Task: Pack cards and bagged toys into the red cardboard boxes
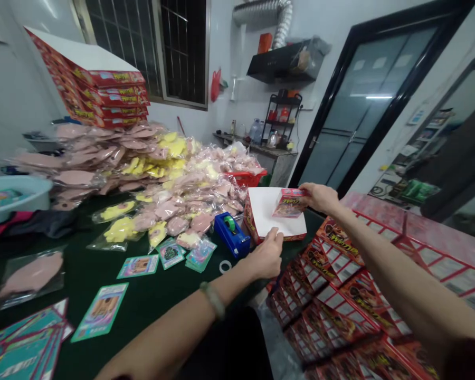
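Observation:
My left hand rests with its fingers pressed on the near edge of a large red box with a white top, on the dark green table. My right hand reaches forward and grips a small red carton, held just above the large box's far right corner. A blue tape dispenser stands directly left of the large box. A bead bracelet sits on my left wrist.
A big heap of bagged pink and yellow items covers the table's far left, with stacked red boxes behind. Several picture cards lie near me. Rows of small red cartons fill the right. A pale blue basin stands at left.

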`<move>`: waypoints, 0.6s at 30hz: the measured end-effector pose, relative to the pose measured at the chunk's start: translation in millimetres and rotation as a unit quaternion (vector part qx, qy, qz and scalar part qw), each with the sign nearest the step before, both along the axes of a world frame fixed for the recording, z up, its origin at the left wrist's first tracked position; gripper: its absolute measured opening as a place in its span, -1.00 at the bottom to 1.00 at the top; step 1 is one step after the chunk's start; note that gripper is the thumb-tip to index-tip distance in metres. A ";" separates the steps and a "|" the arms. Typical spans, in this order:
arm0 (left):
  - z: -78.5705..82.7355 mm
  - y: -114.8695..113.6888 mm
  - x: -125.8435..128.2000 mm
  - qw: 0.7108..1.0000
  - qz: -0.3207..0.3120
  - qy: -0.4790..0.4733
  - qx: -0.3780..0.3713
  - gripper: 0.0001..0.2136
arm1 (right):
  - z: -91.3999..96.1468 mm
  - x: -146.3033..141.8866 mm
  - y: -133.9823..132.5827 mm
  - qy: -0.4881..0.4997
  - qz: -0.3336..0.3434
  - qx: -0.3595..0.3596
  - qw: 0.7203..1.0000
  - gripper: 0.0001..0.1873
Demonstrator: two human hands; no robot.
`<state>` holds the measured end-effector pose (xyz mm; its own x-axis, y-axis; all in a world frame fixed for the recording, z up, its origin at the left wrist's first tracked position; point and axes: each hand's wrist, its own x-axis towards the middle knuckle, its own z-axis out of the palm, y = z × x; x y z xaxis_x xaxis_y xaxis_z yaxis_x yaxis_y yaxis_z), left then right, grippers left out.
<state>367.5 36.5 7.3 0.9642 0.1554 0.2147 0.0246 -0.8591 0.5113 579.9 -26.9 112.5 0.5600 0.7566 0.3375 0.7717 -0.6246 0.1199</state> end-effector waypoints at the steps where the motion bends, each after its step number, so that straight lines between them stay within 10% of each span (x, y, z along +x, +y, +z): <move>1: -7.0 1.8 22.4 1.000 0.010 0.017 0.004 -0.42 | -5.6 3.7 7.1 -0.005 0.000 -0.009 1.000 -0.65; 5: -34.0 13.8 61.5 0.995 0.047 0.085 0.028 -0.63 | -17.0 17.2 24.2 -0.018 0.000 -0.040 0.999 -0.65; 11: -52.6 30.4 30.4 0.990 0.053 0.112 0.068 -0.70 | -42.5 24.0 21.1 -0.035 -0.026 -0.064 0.997 -0.68; 18: -31.2 9.7 15.4 0.993 0.047 0.069 0.086 -0.56 | -77.1 -11.4 5.0 -0.087 -0.069 -0.023 0.994 -0.40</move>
